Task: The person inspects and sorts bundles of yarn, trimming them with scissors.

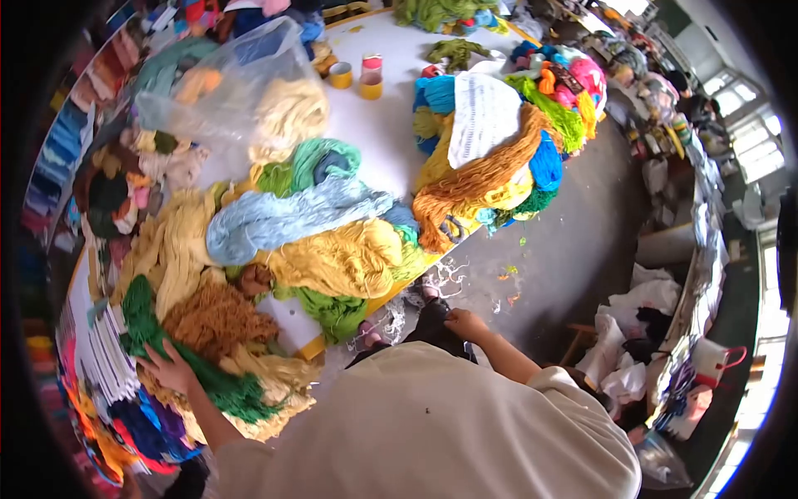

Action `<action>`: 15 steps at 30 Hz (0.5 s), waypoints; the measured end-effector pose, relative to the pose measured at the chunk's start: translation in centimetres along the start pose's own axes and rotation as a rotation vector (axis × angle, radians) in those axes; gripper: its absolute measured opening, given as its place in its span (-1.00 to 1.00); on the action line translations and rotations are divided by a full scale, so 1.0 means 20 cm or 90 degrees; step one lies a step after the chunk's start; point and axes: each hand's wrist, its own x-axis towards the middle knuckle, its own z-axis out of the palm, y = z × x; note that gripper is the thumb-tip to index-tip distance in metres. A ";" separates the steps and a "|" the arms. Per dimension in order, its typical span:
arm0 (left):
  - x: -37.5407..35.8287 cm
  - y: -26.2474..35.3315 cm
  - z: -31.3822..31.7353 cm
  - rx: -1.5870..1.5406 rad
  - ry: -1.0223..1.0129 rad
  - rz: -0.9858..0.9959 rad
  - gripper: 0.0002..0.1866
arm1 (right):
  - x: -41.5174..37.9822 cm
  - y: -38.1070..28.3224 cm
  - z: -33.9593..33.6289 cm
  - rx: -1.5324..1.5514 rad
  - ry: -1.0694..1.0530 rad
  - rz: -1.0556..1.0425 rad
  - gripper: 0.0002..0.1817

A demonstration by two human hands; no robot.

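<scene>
At left hand (pixel 172 372), green skein (pixel 218 382) diagonal.

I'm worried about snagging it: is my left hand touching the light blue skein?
Apart. The head view shows the left hand clear of the light blue skein, with brown yarn between them.

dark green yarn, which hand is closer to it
Left. The left hand is spread at the edge of the dark green yarn; the right hand is farther right, by the dark trousers.
</scene>
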 end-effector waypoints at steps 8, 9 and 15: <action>-0.11 0.30 -0.12 0.155 0.232 0.050 -0.26 | 0.25 0.66 -0.11 -0.060 -0.073 0.096 -0.56; -0.13 0.64 -0.31 0.168 0.079 -0.060 -0.33 | 0.31 0.80 -0.10 -0.078 -0.075 0.112 -0.57; -0.16 2.34 -0.96 -1.153 -0.573 -0.154 -0.72 | 0.62 1.25 -0.31 -0.162 -0.034 0.039 -0.66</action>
